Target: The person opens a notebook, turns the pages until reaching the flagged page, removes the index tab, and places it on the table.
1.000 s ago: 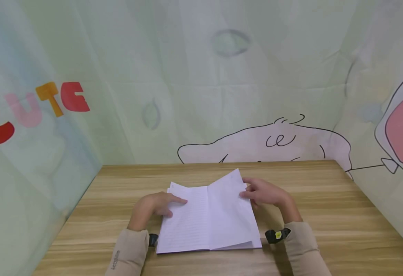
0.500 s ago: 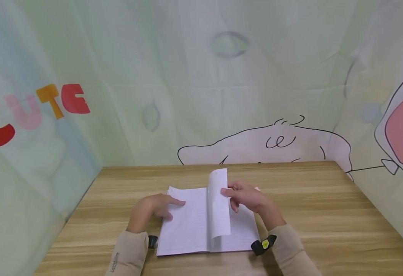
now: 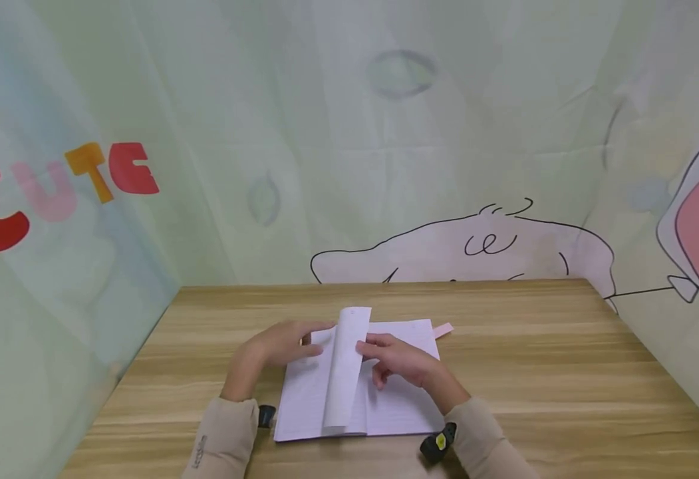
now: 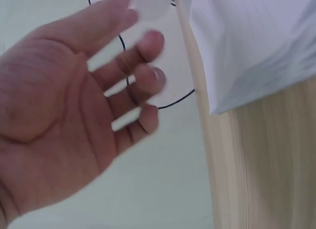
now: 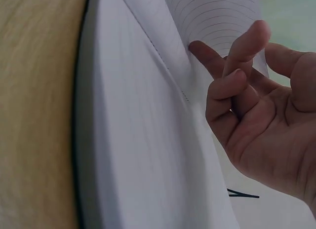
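Observation:
An open lined notebook (image 3: 406, 406) lies on the table, a curled page (image 3: 347, 372) standing up left of its spine. My right hand (image 3: 406, 362) holds that page by its right edge, thumb on the near side. In the right wrist view, the right hand's index fingertip (image 5: 195, 45) meets the lined sheet. My left hand (image 3: 283, 342) is over the left half of the notebook, its fingers extended toward the raised page. The left wrist view shows the left palm (image 4: 54, 100) with loosely bent fingers, holding nothing, beside the notebook's corner (image 4: 237, 86).
A pink strip (image 3: 443, 330) sticks out past the notebook's upper right edge. The wooden table (image 3: 535, 372) extends around the notebook. Behind stands a fabric backdrop (image 3: 337, 166) with cartoon prints. Both wrists carry a dark strap (image 3: 439, 442).
The right hand has carried the page leftward from the right half across the spine. The left hand has lifted its fingers slightly up and forward. The pink strip has come into view.

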Motion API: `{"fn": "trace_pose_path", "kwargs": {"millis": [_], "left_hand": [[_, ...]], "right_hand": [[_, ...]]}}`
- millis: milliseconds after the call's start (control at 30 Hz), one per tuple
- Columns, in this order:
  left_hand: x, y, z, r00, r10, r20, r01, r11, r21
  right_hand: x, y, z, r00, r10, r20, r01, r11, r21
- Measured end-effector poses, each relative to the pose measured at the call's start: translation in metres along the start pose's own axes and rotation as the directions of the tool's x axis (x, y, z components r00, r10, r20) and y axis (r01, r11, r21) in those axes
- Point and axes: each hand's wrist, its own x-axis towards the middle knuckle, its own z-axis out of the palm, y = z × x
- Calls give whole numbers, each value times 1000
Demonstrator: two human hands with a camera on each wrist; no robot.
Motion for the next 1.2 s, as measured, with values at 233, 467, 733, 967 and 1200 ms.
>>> {"fn": "trace_pose_path", "kwargs": {"millis": [233, 467, 733, 967, 1200], "left_hand": [[4, 6, -1, 997, 58, -45, -60, 996, -65], [6, 8, -2, 996, 75, -46, -79, 994, -71], [4, 9, -1, 996, 81, -43, -84, 994, -71], [6, 8, 0, 995, 90, -35, -93, 993, -75], [6, 6, 1, 988, 152, 17, -150, 986, -71]], "right_hand": [[2, 3, 4, 999, 13, 50, -11, 999, -48], [2, 5, 3, 996, 13, 85, -3, 994, -113], [-3, 5, 1, 993, 38, 110, -7, 965, -262], [-10, 4, -15, 999, 2, 42, 19, 876, -482], [-21, 0, -38, 995, -33, -98, -44, 718, -695]]}}
